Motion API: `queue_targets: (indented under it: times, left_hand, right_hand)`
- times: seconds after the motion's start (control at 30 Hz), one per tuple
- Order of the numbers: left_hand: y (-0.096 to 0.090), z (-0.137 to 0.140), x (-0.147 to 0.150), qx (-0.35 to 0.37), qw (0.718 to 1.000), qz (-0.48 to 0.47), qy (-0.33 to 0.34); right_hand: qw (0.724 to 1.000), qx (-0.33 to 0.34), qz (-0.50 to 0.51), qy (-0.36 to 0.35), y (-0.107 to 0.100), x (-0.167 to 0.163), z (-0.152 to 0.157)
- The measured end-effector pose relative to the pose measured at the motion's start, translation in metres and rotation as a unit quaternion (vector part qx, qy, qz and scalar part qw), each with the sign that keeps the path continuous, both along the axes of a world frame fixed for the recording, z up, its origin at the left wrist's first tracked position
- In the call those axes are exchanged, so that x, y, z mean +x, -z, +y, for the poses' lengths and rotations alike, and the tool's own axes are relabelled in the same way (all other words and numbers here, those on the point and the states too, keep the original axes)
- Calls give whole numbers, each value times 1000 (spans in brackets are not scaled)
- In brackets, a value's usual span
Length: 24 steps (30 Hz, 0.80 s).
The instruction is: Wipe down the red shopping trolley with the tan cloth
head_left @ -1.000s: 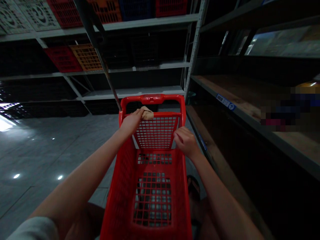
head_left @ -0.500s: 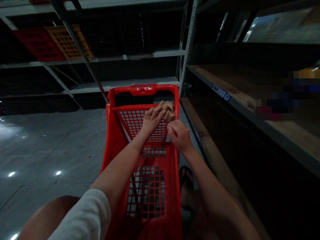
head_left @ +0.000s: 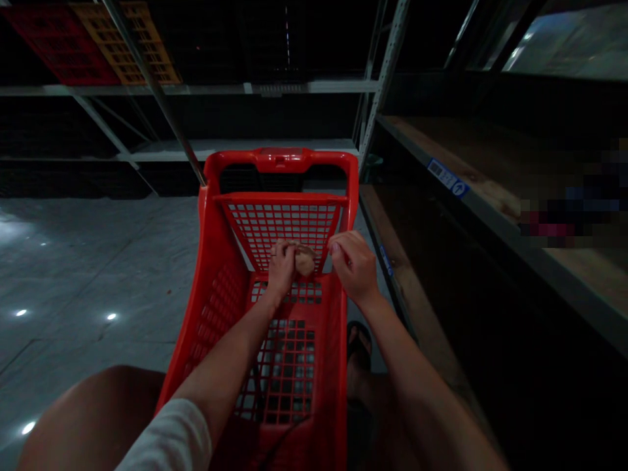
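The tan cloth (head_left: pixel 305 261) is bunched inside the red basket (head_left: pixel 203 275), toward its far end, in front of the lower right part of the grid panel (head_left: pixel 289 219). My left hand (head_left: pixel 282 265) has hold of it, the fingers bent and mostly closed, with the crumpled cloth bulging out on their right side. Whether the cloth presses on the panel or sits just short of it, I cannot tell.

My right hand (head_left: pixel 356 261) is curled into a loose fist at the basket's right rim, near the far corner, with the thumb toward the basket. I cannot tell whether the fingers grip the rim or only rest against it; no cloth shows in them.

The basket lies lengthwise before me, with gridded openings in its bottom and a red handle (head_left: pixel 282 157) across its far end, beyond the panel. A thin pole (head_left: pixel 167 118) slants up and left from the far left corner.

My bare knee (head_left: pixel 93 418) is at the near left, and my foot in a dark sandal (head_left: pixel 358 347) is just right of the basket. Grey floor (head_left: pixel 98 261) spreads to the left. Farther off, a metal rack (head_left: pixel 314 87) bears a red crate (head_left: pixel 63 46) beside a yellow crate (head_left: pixel 127 42). On the right, a blue label (head_left: pixel 447 178) marks the edge of a wooden shelf (head_left: pixel 490 186).
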<state>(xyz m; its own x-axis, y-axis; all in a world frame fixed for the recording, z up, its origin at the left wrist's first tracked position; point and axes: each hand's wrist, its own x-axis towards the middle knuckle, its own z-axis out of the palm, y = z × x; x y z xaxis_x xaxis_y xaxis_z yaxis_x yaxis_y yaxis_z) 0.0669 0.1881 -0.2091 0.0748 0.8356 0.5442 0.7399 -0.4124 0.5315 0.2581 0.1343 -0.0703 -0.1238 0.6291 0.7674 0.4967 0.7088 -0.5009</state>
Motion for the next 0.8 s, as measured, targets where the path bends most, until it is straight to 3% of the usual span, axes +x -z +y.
queue_targets:
  times: [0.1,0.2,0.3,0.37,0.5,0.6,0.67,0.8]
  left_hand:
    - [-39,16,24,50,998,-30,12]
    - [-84,36,50,183,978,-85,53]
    - [-104,50,63,227,969,-84,44]
    - [-95,50,61,190,981,-31,23]
    - [-45,29,42,49,994,94,4]
    - [-20,10,31,-4,991,132,9]
    - [-18,1,29,-3,991,135,13]
    - [-32,-2,32,31,994,99,35]
  right_hand:
    - [1000,-3,1,5,1,-1,0]
    - [1000,2,1,7,2,-1,0]
    - [1000,11,-3,8,3,-1,-1]
    - [1000,14,-6,9,2,-1,-1]
    - [1000,12,-12,10,2,-1,-1]
    - [1000,14,-12,8,2,-1,1]
    - [1000,15,-11,8,3,-1,1]
    - [1000,14,-8,13,4,-1,0]
